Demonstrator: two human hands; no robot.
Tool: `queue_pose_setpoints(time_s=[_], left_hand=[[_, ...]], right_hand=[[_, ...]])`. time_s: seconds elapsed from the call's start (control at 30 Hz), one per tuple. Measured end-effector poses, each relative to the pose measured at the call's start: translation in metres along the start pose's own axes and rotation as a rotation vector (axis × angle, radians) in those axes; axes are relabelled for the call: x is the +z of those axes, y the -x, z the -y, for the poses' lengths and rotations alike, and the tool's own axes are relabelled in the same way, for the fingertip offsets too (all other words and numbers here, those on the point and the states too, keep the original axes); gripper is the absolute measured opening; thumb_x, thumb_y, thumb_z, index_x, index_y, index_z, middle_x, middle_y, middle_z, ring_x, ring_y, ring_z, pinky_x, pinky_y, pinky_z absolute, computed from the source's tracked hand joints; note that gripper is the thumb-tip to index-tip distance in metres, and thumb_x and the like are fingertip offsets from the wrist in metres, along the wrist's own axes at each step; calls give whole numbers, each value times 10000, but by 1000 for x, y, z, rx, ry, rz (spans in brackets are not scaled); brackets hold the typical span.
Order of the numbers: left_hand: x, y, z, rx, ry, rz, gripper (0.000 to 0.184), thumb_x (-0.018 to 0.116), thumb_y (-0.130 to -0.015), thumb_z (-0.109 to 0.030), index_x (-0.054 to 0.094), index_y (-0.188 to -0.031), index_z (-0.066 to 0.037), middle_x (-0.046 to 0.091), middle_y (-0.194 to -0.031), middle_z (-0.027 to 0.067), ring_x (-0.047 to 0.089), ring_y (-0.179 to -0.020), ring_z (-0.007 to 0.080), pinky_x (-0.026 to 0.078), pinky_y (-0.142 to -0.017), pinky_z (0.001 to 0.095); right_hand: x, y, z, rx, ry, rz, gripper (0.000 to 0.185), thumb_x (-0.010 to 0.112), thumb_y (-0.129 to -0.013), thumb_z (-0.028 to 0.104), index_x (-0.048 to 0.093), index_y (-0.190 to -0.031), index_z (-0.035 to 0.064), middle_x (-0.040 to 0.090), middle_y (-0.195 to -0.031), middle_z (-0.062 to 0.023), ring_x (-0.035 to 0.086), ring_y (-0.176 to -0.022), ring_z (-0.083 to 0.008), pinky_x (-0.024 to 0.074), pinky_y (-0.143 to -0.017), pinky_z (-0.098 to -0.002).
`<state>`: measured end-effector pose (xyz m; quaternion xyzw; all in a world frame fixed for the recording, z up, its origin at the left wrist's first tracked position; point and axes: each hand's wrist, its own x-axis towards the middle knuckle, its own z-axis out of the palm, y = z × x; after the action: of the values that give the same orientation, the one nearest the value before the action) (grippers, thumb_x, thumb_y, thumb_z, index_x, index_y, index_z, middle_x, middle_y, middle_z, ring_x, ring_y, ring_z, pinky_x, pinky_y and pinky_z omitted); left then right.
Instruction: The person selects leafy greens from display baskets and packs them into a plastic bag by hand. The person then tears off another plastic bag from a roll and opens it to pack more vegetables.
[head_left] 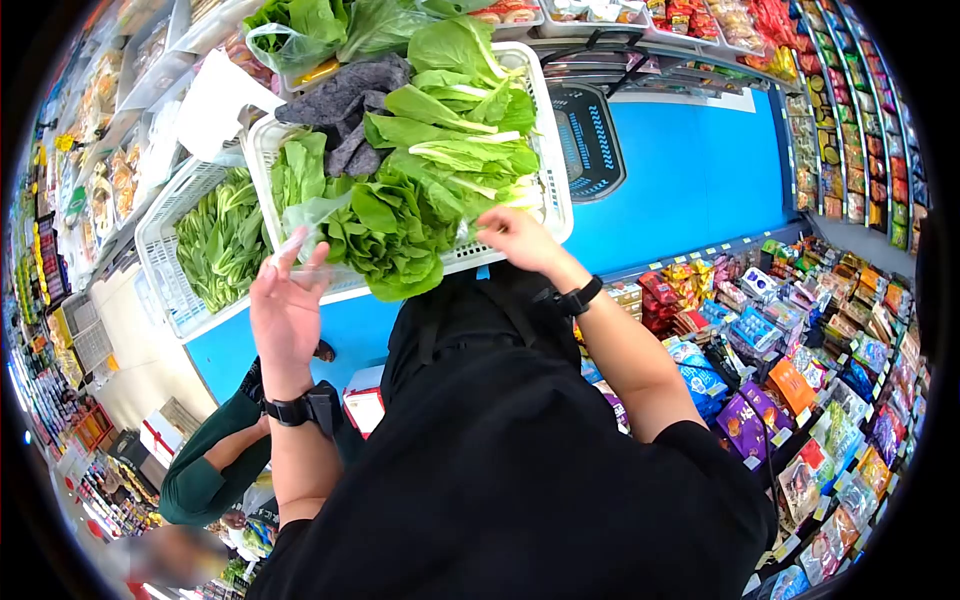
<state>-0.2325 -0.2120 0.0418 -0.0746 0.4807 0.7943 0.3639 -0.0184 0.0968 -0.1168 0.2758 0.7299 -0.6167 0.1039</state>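
The basket (561,190) is white plastic, smooth with a slight sheen; the cloth (350,105) in it looks dark, matt and rough. The floor (700,160) is smooth and glossy, probably vinyl. The snack bags (742,420) are shiny plastic.

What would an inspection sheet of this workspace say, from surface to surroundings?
Surface: white basket with openwork sides, full of greens; blue area beyond it.
Job's things: leafy greens in the basket; clear plastic film near the left hand.
Clutter: dark grey cloth on the greens; white sheet beside the basket.
Hands: left hand raised, fingers apart, grip on the film unclear; right hand at the near edge, grip unclear.
Cables: possibly a thin dark cord over snack packs; not certain.
Surroundings: second basket holding greens; person in dark green at lower left; packaged goods at right.
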Motion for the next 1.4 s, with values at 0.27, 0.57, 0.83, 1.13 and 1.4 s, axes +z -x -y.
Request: queue_pose_setpoints(time_s=[0.27,0.57,0.83,1.13,1.4], left_hand=[[-2,-17,-7,248,-270,-268,317,630,-1064,-244,619,-1289,-21,576,-1536,143,553,-1399,235,377,-1230,407],[-23,-15,-12,132,-75,-182,267,626,-1062,-254,614,-1249,-63,598,-1498,145,618,-1303,297,493,-1117,460],[-32,-9,-11,143,-25,-154,154,665,-1043,-240,628,-1084,-96,641,-1349,101,632,-1078,192,506,-1004,391],[-53,4,-14,184,4,-268,160,663,-1061,-236,626,-979,-102,646,-1343,99,617,-1079,174,492,-1021,395],[-57,10,-3,131,32,-239,109,632,-1052,-204,621,-1012,-103,676,-1268,97,639,-1049,184,509,-1007,421]], right_hand=[[-79,-7,-59,163,6,-451,208,739,-938,182,761,-1035,-1,773,-880,-103,731,-823,-180,574,-795,-329],[-38,-44,-73,74,809,-188,286,571,-975,88,679,-1196,-60,753,-1130,-284,727,-1075,-452,564,-1007,-495],[-14,-74,-90,192,1119,-125,352,568,-1004,132,573,-1290,-74,684,-1203,-325,648,-1197,-436,562,-1021,-508],[-29,-75,-59,141,1210,-30,231,596,-996,135,712,-1141,-3,735,-1122,-255,714,-1088,-387,613,-924,-460],[-25,-110,45,-384,908,-366,469,754,-930,212,608,-1330,16,684,-1284,-197,631,-1251,-419,556,-1050,-487]])
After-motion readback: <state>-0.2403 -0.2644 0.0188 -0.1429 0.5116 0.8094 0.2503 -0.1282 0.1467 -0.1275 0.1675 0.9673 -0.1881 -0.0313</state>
